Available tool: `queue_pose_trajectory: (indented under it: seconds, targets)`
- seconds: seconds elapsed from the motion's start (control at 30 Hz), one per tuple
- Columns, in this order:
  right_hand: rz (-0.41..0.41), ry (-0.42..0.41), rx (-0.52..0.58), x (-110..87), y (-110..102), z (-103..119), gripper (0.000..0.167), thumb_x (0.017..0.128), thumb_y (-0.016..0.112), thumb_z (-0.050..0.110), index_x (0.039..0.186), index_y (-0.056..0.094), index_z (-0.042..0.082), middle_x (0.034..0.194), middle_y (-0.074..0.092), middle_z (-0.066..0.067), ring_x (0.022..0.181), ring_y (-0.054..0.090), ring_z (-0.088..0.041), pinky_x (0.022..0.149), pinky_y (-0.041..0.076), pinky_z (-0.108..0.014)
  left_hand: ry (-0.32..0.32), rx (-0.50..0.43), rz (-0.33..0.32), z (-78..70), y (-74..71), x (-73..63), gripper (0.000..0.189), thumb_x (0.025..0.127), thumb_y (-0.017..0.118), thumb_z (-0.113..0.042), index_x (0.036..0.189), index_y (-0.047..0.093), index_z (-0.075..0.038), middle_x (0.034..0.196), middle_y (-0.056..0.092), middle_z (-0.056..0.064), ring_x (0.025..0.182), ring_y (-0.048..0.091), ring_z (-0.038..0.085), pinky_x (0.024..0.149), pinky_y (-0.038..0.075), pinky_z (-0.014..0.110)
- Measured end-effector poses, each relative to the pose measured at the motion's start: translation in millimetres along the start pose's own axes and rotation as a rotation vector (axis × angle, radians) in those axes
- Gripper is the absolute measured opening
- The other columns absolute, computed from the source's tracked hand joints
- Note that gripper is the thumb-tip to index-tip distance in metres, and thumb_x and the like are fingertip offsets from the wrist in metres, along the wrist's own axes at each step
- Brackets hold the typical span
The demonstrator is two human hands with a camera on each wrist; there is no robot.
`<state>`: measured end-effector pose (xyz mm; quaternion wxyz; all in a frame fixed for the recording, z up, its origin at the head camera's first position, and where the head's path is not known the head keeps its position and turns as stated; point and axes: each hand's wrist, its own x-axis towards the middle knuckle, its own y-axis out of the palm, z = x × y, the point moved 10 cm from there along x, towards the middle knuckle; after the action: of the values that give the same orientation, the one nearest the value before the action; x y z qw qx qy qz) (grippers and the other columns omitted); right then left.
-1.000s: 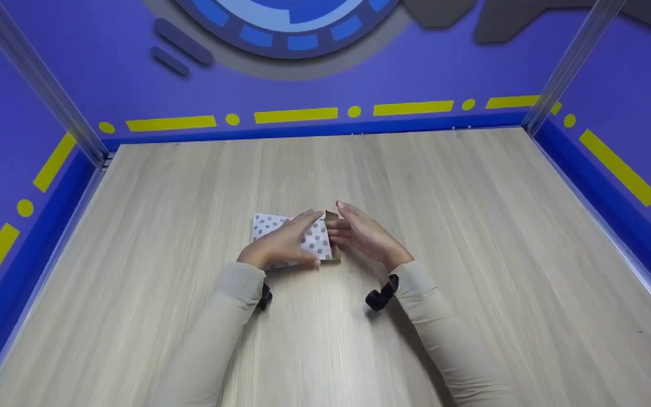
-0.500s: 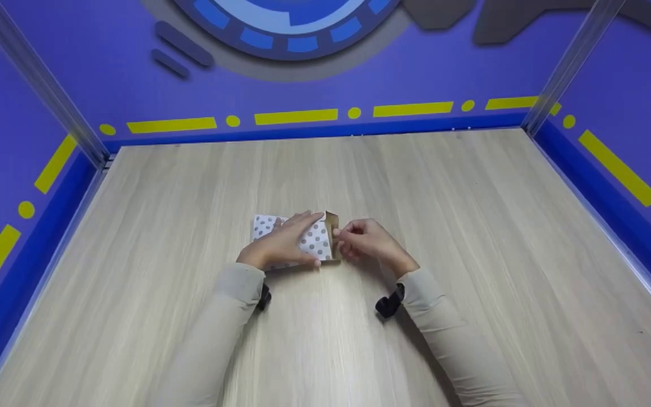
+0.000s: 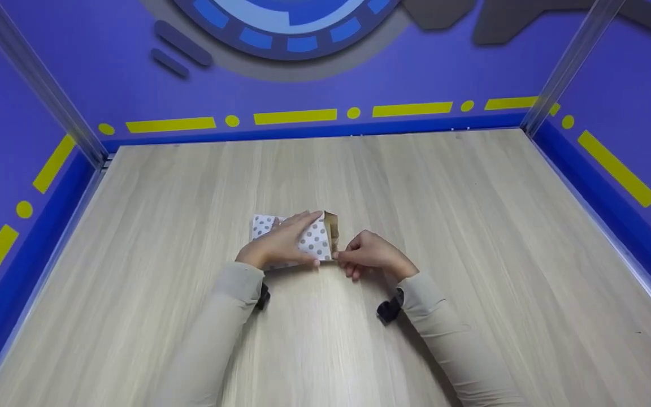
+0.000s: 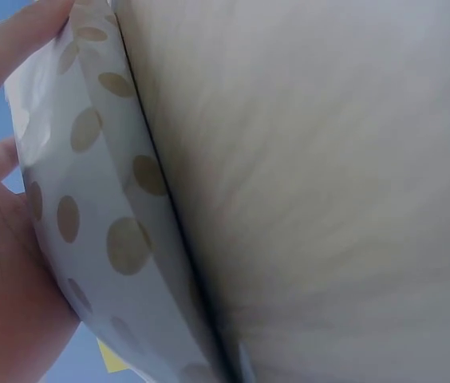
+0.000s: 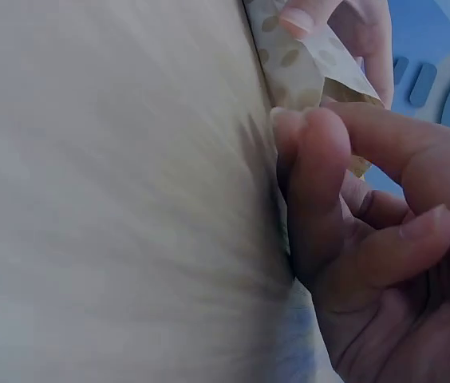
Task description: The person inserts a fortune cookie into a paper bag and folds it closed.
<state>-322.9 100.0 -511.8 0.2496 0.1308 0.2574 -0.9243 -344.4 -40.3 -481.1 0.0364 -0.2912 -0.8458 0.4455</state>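
A white paper bag with grey-brown dots [image 3: 315, 242] lies on its side on the table, its mouth facing right and showing a brown inside. My left hand [image 3: 279, 241] grips it across the top, thumb along the near side and fingers toward the far side. In the left wrist view a long crease runs down the side of the bag [image 4: 101, 191] beside the palm. At the near corner of the mouth, my right hand [image 3: 375, 254] pinches the edge between thumb and forefinger. The right wrist view shows those fingertips [image 5: 325, 140] right at the rim, covering the pinched part.
The wood-grain table [image 3: 472, 226] extends around the bag on all sides. Purple-blue panels [image 3: 404, 73] with yellow marks close off the back and both sides, joined by metal posts [image 3: 568, 62]. Black wrist cameras [image 3: 390, 307] sit at the cuffs.
My right hand, straight-fingered at the mouth a second ago, has curled its fingers and shifted from mid-edge toward the near corner. The left hand and the bag have stayed put.
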Motion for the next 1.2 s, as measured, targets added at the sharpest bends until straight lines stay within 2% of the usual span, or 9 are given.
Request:
queue_pose_trajectory:
  seconds: [0.17, 0.3, 0.5, 0.63, 0.73, 0.87, 0.97, 1.1, 1.2]
  targets:
    - [-0.041, -0.042, 0.041, 1.8, -4.9, 5.5, 0.023, 0.090, 0.062, 0.016, 0.076, 0.070, -0.001, 0.059, 0.066, -0.001, 0.049, 0.062, -0.009, 0.046, 0.049, -0.019, -0.004, 0.019, -0.008, 2.2, -3.6, 0.0, 0.111, 0.067, 0.084, -0.045, 0.154, 0.015, -0.034, 0.160, 0.021, 0.006, 0.148, 0.016, 0.027, 0.117, -0.004, 0.057]
    - [-0.114, -0.085, 0.079, 3.1, -14.7, 11.2, 0.021, 0.090, 0.063, 0.013, 0.079, 0.069, -0.005, 0.062, 0.068, -0.005, 0.050, 0.063, -0.011, 0.050, 0.053, -0.023, -0.003, 0.018, -0.025, 5.9, -7.6, -0.9, 0.113, 0.066, 0.082, -0.052, 0.155, 0.014, -0.031, 0.159, 0.024, 0.007, 0.145, 0.023, 0.034, 0.116, -0.004, 0.059]
    - [-0.235, -0.097, 0.186, 2.1, -30.8, 15.0, 0.020, 0.090, 0.061, 0.011, 0.088, 0.067, -0.008, 0.069, 0.070, -0.010, 0.054, 0.065, -0.013, 0.054, 0.057, -0.028, -0.017, -0.001, -0.052, 11.8, -11.0, -1.9, 0.119, 0.065, 0.080, -0.059, 0.155, 0.009, -0.029, 0.159, 0.023, 0.009, 0.145, 0.023, 0.033, 0.117, -0.001, 0.057]
    - [-0.323, -0.117, 0.237, -4.2, -43.0, 23.0, 0.021, 0.091, 0.060, 0.011, 0.091, 0.066, -0.008, 0.078, 0.071, -0.017, 0.058, 0.068, -0.015, 0.058, 0.058, -0.031, -0.026, -0.046, -0.073, 12.3, -13.0, -1.6, 0.116, 0.068, 0.076, -0.063, 0.155, 0.007, -0.030, 0.157, 0.026, 0.011, 0.138, 0.033, 0.031, 0.116, 0.020, 0.053]
    - [-0.377, -0.142, 0.264, -6.6, -52.5, 27.5, 0.020, 0.092, 0.056, 0.010, 0.093, 0.066, -0.007, 0.083, 0.071, -0.018, 0.061, 0.069, -0.017, 0.062, 0.059, -0.035, -0.017, -0.128, -0.088, 9.7, -14.8, -1.9, 0.107, 0.075, 0.069, -0.064, 0.155, 0.007, -0.030, 0.157, 0.024, 0.011, 0.138, 0.033, 0.029, 0.112, 0.029, 0.051]
    - [-0.437, -0.171, 0.287, -7.2, -65.3, 31.4, 0.020, 0.092, 0.053, 0.010, 0.093, 0.066, -0.004, 0.081, 0.070, -0.012, 0.060, 0.069, -0.015, 0.061, 0.059, -0.034, 0.014, -0.254, -0.133, 3.1, -20.3, -2.6, 0.085, 0.091, 0.054, -0.057, 0.155, 0.010, -0.023, 0.157, 0.022, 0.013, 0.144, 0.025, 0.032, 0.116, 0.023, 0.051]
    - [-0.476, -0.179, 0.296, -10.9, -75.0, 37.3, 0.021, 0.091, 0.053, 0.013, 0.094, 0.067, -0.003, 0.082, 0.070, -0.010, 0.062, 0.070, -0.014, 0.059, 0.058, -0.030, 0.047, -0.332, -0.203, -1.9, -28.3, -2.2, 0.069, 0.099, 0.046, -0.044, 0.154, 0.017, -0.015, 0.151, 0.032, 0.017, 0.138, 0.037, 0.035, 0.113, 0.030, 0.050]
    - [-0.514, -0.217, 0.277, -17.3, -88.1, 46.9, 0.023, 0.092, 0.055, 0.016, 0.096, 0.067, -0.003, 0.086, 0.071, -0.012, 0.064, 0.070, -0.016, 0.059, 0.058, -0.029, 0.046, -0.444, -0.293, -4.4, -38.1, -3.3, 0.056, 0.101, 0.047, -0.028, 0.151, 0.028, -0.011, 0.142, 0.044, 0.017, 0.126, 0.049, 0.033, 0.104, 0.043, 0.046]
    - [-0.536, -0.245, 0.258, -22.3, -97.4, 54.5, 0.024, 0.093, 0.055, 0.018, 0.097, 0.067, -0.004, 0.089, 0.071, -0.016, 0.065, 0.070, -0.017, 0.060, 0.058, -0.029, 0.038, -0.492, -0.349, -7.1, -44.2, -5.3, 0.050, 0.100, 0.049, -0.020, 0.147, 0.035, -0.010, 0.139, 0.048, 0.014, 0.123, 0.051, 0.030, 0.102, 0.045, 0.043]
